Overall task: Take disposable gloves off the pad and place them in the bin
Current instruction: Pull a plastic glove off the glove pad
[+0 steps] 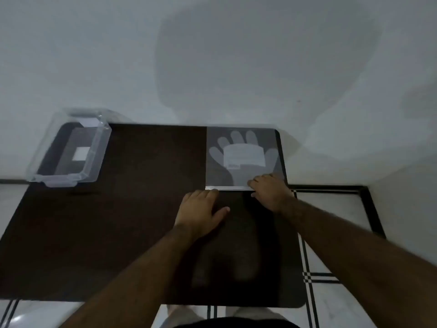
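Observation:
A pad of clear disposable gloves (243, 157) lies flat at the far right corner of the dark table, a hand-shaped glove outline and a white label showing on top. My left hand (201, 209) rests palm down on the table, fingertips touching the pad's white near strip. My right hand (269, 190) sits on the pad's near right corner, fingers curled at the edge of the top glove. Whether it pinches a sheet is unclear. The clear plastic bin (68, 152) stands at the table's far left corner and looks empty apart from a white label.
The dark brown table (118, 221) stands against a pale wall. White floor tiles with black lines show to the right and below. My legs are visible under the near edge of the table.

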`<state>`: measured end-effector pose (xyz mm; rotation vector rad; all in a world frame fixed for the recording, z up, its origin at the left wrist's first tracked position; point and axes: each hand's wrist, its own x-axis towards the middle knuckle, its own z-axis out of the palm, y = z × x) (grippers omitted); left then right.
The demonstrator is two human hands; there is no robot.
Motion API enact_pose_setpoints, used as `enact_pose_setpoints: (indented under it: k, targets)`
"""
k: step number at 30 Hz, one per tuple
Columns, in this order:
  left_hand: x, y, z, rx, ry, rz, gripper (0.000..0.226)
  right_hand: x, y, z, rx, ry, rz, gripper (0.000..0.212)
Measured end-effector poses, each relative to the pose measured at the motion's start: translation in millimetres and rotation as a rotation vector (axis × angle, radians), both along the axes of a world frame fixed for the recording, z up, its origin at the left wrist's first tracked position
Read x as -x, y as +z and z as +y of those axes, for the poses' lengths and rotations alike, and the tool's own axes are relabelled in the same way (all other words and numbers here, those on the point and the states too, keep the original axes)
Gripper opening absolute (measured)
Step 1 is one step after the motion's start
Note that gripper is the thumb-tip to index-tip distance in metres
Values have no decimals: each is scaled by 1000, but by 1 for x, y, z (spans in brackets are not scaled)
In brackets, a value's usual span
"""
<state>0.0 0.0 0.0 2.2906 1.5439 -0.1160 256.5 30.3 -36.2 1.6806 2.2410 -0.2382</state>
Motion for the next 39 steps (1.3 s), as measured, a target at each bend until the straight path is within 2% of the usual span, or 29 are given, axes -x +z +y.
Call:
enact_pose_setpoints:
  k: [12,17,21,25,27,39]
  targets:
    - [-49,-32,9,18,89,-33,67,-24,-12,36,33,242,55,25]
    - [-57,-36,15,10,103,-55,58,-33,-14,46,83,185,193,22]
    - [-67,-43,24,12,131,-120,33,-34,-17,49,76,120,256,19]
    - [-77,-49,36,24,337,-224,24,-35,-23,50,55,108,270,16]
    - [-81,-51,41,38,374,-222,23,-37,-25,51,46,100,275,15]
    - [-91,-61,56,-82,56,-19,23,-38,-36,54,-11,28,324,17]
